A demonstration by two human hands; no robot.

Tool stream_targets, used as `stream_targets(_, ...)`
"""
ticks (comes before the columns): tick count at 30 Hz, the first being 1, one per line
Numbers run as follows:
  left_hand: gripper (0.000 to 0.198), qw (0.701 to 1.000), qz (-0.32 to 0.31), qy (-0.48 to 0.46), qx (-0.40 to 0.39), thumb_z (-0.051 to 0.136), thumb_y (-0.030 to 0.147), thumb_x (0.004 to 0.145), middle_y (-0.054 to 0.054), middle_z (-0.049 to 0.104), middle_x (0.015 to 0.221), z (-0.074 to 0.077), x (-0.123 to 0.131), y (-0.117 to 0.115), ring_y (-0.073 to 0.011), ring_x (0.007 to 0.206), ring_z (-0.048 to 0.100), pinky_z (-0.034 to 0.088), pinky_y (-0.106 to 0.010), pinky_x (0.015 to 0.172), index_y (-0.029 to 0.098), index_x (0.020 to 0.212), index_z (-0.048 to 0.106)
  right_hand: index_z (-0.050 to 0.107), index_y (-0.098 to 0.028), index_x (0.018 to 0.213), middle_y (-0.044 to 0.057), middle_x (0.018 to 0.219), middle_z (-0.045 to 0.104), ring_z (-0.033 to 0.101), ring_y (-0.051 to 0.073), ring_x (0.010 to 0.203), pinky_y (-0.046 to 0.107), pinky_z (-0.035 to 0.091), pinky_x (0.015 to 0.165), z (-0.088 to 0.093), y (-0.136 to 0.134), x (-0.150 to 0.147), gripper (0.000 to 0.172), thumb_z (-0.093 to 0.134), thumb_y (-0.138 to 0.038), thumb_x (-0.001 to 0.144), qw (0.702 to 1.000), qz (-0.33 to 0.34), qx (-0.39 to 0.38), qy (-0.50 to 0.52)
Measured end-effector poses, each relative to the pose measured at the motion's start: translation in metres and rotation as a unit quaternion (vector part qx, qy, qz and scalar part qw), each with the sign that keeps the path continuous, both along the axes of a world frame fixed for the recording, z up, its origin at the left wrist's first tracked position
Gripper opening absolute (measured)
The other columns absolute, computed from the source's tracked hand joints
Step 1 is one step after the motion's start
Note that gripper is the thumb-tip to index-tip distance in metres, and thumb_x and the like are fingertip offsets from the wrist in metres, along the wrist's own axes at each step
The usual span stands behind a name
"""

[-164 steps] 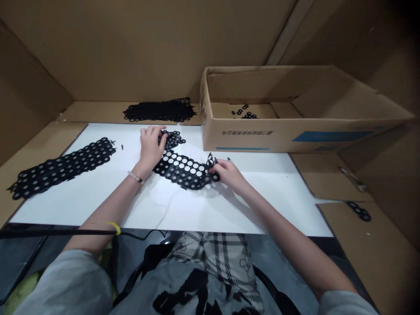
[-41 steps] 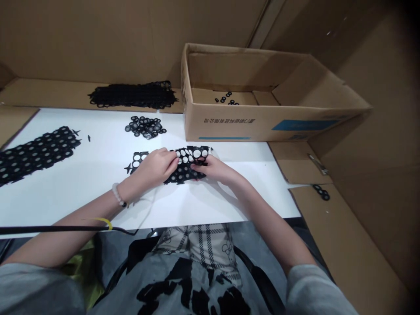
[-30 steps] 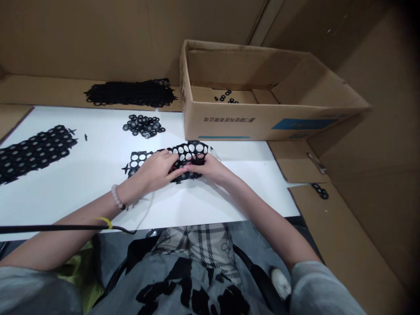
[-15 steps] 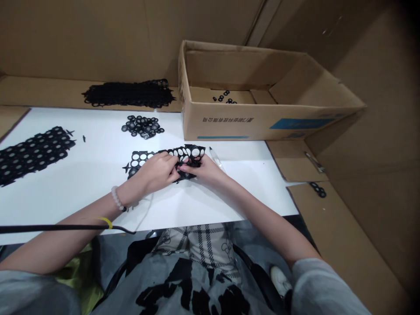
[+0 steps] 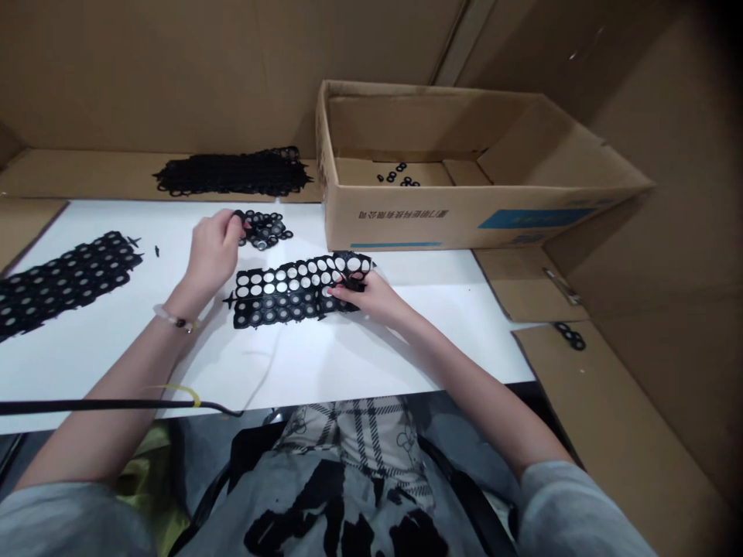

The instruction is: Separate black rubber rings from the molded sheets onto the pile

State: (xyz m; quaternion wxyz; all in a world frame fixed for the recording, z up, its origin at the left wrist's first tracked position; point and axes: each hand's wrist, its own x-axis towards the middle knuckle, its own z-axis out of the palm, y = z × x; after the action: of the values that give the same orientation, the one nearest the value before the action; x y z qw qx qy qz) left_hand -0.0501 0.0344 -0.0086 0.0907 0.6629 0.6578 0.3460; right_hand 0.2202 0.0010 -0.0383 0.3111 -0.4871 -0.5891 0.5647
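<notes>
A black rubber sheet point(image 5: 290, 289) punched with round holes lies on the white table point(image 5: 360, 356) in front of me. My right hand point(image 5: 364, 291) pinches its right end, fingers closed on the sheet. My left hand point(image 5: 213, 249) has reached to the left edge of a small heap of loose black rings point(image 5: 264, 227), its fingers curled at the heap; whether they hold a ring is hidden.
A second punched black sheet point(image 5: 58, 278) lies at the far left. A stack of black sheets point(image 5: 232, 172) sits at the back. An open cardboard box point(image 5: 464, 224) with a few rings inside stands at the right. A black cable point(image 5: 104, 404) crosses the near edge.
My left hand has let go of the sheet and moved up and left to the heap of rings. The sheet now lies flatter and spread out on the table.
</notes>
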Motion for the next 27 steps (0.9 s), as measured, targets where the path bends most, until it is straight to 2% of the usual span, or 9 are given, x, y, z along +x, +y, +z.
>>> stream_targets(4, 0.042, 0.988, 0.017, 0.153, -0.004, 0.036, 0.034, 0.094, -0.020, 0.058, 0.113, -0.021, -0.015, 0.008, -0.0383, 0.113, 0.043, 0.034, -0.053, 0.097, 0.016, 0.121, 0.062, 0.060, -0.018, 0.076, 0.003, 0.086, 0.068, 0.061, 0.020, 0.087, 0.038, 0.047, 0.087, 0.000, -0.001, -0.002, 0.022, 0.073, -0.034, 0.068, 1.000, -0.001, -0.006, -0.013)
stream_targets(7, 0.049, 0.984, 0.021, 0.175, -0.039, 0.038, 0.032, 0.092, -0.023, 0.052, 0.121, -0.031, -0.013, 0.007, -0.0438, 0.117, 0.038, 0.036, -0.058, 0.093, 0.016, 0.136, 0.054, 0.062, -0.020, 0.083, 0.003, 0.092, 0.069, 0.062, 0.021, 0.091, 0.038, 0.049, 0.087, -0.003, 0.000, -0.003, 0.019, 0.070, -0.029, 0.068, 0.999, -0.033, -0.031, 0.013)
stream_targets(9, 0.051, 0.984, 0.027, 0.173, -0.034, 0.041, 0.031, 0.091, -0.024, 0.049, 0.125, -0.027, -0.009, 0.005, -0.0447, 0.118, 0.038, 0.035, -0.060, 0.092, 0.017, 0.140, 0.048, 0.063, -0.020, 0.085, 0.003, 0.093, 0.069, 0.062, 0.020, 0.091, 0.037, 0.050, 0.086, -0.005, 0.000, -0.003, 0.022, 0.072, -0.030, 0.067, 0.998, -0.039, -0.045, 0.036)
stream_targets(11, 0.048, 0.987, 0.023, 0.160, 0.002, 0.044, 0.030, 0.090, -0.022, 0.050, 0.126, -0.016, 0.000, -0.002, -0.0417, 0.117, 0.040, 0.035, -0.058, 0.094, 0.018, 0.136, 0.050, 0.062, -0.019, 0.082, 0.003, 0.089, 0.068, 0.062, 0.019, 0.087, 0.037, 0.050, 0.088, -0.007, -0.001, -0.003, 0.026, 0.077, -0.030, 0.064, 0.996, -0.034, -0.055, 0.062)
stream_targets(13, 0.033, 0.989, -0.033, 0.143, 0.033, 0.044, 0.032, 0.092, -0.016, 0.056, 0.115, -0.003, 0.013, -0.012, -0.0343, 0.110, 0.046, 0.037, -0.050, 0.094, 0.020, 0.119, 0.059, 0.060, -0.019, 0.077, 0.002, 0.083, 0.066, 0.061, 0.016, 0.081, 0.035, 0.050, 0.088, -0.007, -0.001, -0.003, 0.031, 0.082, -0.029, 0.058, 0.993, -0.033, -0.066, 0.088)
stream_targets(16, 0.028, 0.966, -0.232, 0.114, -0.010, 0.046, 0.040, 0.093, -0.006, 0.060, 0.076, 0.008, 0.038, -0.032, -0.0230, 0.081, 0.052, 0.042, -0.037, 0.077, 0.020, 0.077, 0.057, 0.059, -0.018, 0.074, 0.000, 0.077, 0.064, 0.059, 0.014, 0.074, 0.033, 0.051, 0.082, -0.006, -0.001, -0.006, 0.036, 0.086, -0.028, 0.052, 0.989, -0.026, -0.069, 0.125)
stream_targets(18, 0.035, 0.941, -0.316, 0.113, -0.050, 0.053, 0.047, 0.090, -0.003, 0.056, 0.066, 0.007, 0.052, -0.044, -0.0208, 0.073, 0.050, 0.040, -0.033, 0.069, 0.020, 0.068, 0.050, 0.060, -0.017, 0.074, -0.001, 0.075, 0.064, 0.058, 0.013, 0.071, 0.030, 0.051, 0.077, -0.005, -0.002, -0.007, 0.037, 0.087, -0.029, 0.051, 0.987, -0.009, -0.072, 0.145)
stream_targets(22, 0.039, 0.928, -0.345, 0.095, -0.100, 0.051, 0.050, 0.091, -0.003, 0.056, 0.067, 0.002, 0.063, -0.050, -0.0201, 0.074, 0.051, 0.040, -0.031, 0.066, 0.020, 0.067, 0.048, 0.060, -0.017, 0.075, -0.003, 0.073, 0.064, 0.058, 0.012, 0.069, 0.028, 0.050, 0.074, -0.003, -0.004, -0.009, 0.038, 0.087, -0.029, 0.051, 0.983, 0.013, -0.085, 0.160)
stream_targets(27, 0.032, 0.909, -0.384, 0.088, -0.139, 0.040, 0.041, 0.097, -0.005, 0.059, 0.077, 0.004, 0.059, -0.046, -0.0218, 0.086, 0.051, 0.042, -0.032, 0.073, 0.019, 0.076, 0.053, 0.059, -0.018, 0.077, -0.002, 0.075, 0.065, 0.061, 0.013, 0.072, 0.030, 0.051, 0.077, -0.002, -0.005, -0.009, 0.041, 0.088, -0.027, 0.049, 0.985, 0.010, -0.081, 0.154)
